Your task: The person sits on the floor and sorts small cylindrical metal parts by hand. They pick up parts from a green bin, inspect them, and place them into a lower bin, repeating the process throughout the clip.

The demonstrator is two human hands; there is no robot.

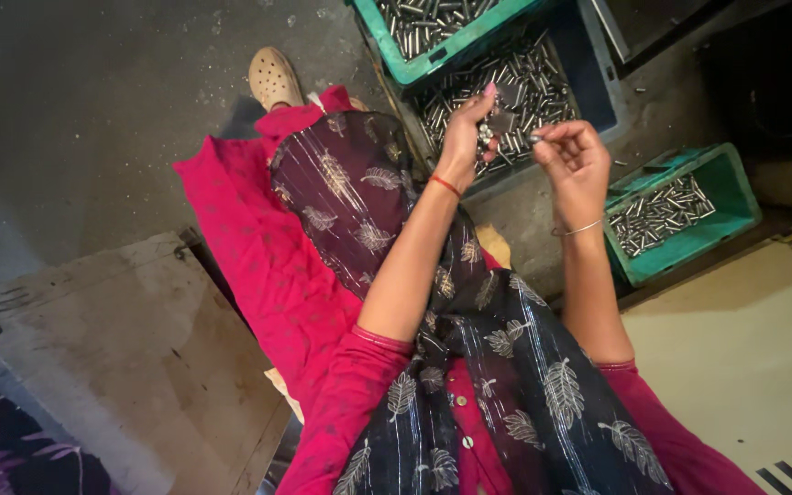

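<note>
1. The left hand (469, 128) is raised over the blue crate (598, 87), its fingers curled around a small dark block (504, 108) and a few short metal pins (486, 136) bunched against the palm.
2. The right hand (577, 160) sits just beside the left, thumb and forefinger pressed together on a single thin metal pin (537, 138) whose tip points toward the dark block.
3. The two hands are close but do not touch.
4. Directly beneath both hands, the blue crate is filled with loose silver pins.
5. Beyond the left hand, a green crate (396, 41) holds more pins and overlaps the blue crate's edge.
6. To the outer side of the right hand, a second green crate (735, 197) stands on the floor, partly filled with pins.
7. A red thread circles the left wrist; a thin bangle circles the right.
8. Below the forearms, a dark leaf-patterned scarf (506, 367) drapes over pink clothing.
9. Past the left elbow, a beige shoe (274, 78) rests on the grey floor.
</note>
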